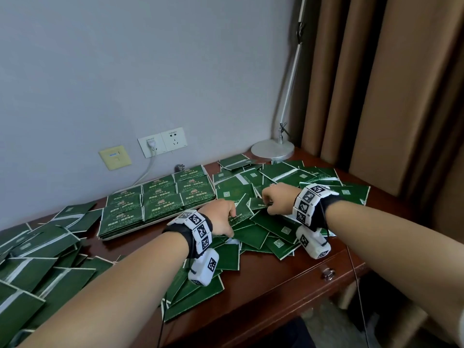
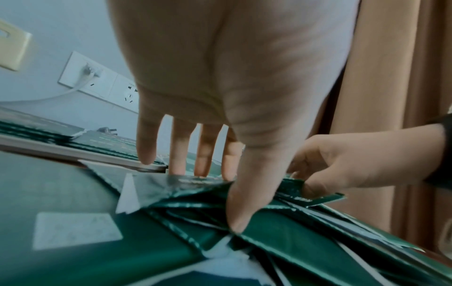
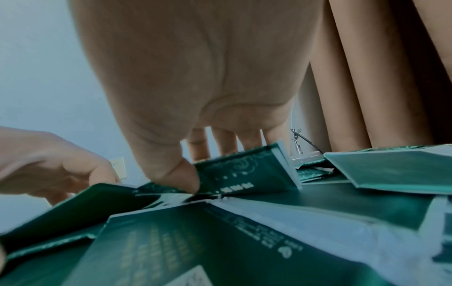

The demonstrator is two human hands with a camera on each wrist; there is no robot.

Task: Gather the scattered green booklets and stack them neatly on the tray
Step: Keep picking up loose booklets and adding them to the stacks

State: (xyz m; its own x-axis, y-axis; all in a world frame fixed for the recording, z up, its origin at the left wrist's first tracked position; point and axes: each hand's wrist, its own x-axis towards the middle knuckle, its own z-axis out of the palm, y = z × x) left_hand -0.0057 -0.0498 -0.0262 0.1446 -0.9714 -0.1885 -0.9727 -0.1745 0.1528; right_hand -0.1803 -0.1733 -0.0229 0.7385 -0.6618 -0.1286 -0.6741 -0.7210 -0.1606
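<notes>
Green booklets lie strewn across the desk, thickest in a heap at centre right, with more fanned out at the left edge. I have both hands in that heap. My right hand pinches one booklet by its edge, thumb on the cover and fingers behind, and tilts it up off the others so that it comes away alone. My left hand has its fingers spread and straight, fingertips pressing on the pile and thumb down on a cover, gripping nothing; I judge it is there to pin the loose booklets while the right one lifts.

The tray sits just left of the heap, against the wall side, already carrying neat rows of booklets face up, edges squared, close enough for short trips. Much of the scatter is not yet gathered.

Behind the pile stands a lamp, its base touching the farthest booklets; wall sockets hold a white plug, and brown curtains hang at right.
</notes>
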